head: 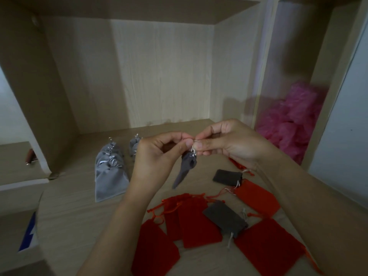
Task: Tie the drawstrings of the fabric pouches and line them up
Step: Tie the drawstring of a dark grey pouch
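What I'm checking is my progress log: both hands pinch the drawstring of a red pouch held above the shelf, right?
No. The head view shows the left hand and right hand pinching the drawstring of a dark grey pouch, not a red one, held above the shelf.

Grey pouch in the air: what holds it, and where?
The left hand and right hand pinch its drawstrings at the gathered top; the grey pouch hangs below.

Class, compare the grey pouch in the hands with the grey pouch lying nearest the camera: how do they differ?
The held pouch hangs in the air with its neck gathered; the lying pouch rests flat and ungathered on the shelf. The left hand and right hand pinch the held pouch's strings; the lying pouch's string trails untouched. Both are grey.
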Motion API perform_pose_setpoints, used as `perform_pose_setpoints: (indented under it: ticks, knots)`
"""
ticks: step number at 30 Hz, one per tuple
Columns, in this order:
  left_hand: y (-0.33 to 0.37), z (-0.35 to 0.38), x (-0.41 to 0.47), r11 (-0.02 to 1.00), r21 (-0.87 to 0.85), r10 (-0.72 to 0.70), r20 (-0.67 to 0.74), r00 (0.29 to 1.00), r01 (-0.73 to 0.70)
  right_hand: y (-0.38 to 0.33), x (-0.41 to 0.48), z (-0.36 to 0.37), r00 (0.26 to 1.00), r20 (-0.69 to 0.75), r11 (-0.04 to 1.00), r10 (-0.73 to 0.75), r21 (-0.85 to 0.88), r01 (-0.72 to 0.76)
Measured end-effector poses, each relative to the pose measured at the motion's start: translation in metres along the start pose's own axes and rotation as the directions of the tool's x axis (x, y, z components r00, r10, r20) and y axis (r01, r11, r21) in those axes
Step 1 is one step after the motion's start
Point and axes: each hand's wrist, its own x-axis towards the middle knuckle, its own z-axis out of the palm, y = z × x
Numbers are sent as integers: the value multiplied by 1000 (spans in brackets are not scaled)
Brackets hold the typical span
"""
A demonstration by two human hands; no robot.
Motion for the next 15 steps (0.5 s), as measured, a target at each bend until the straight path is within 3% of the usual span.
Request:
perform_pose_setpoints:
  ticks: [3, 7, 15]
  knots:
    - [-1, 1, 1, 992, -88, -90, -53, 995, 85, 1, 2, 4, 990, -73, 983, -118, -148, 106]
    - [-2, -3, 3, 975, -145, -165, 32, 986, 168, 0, 2, 6, 975, -87, 944, -204, -282, 173]
    - [-12, -5, 5, 985, -38, -152, 235, 960, 166, 0, 0, 4, 984, -29, 893, -178, -424, 149]
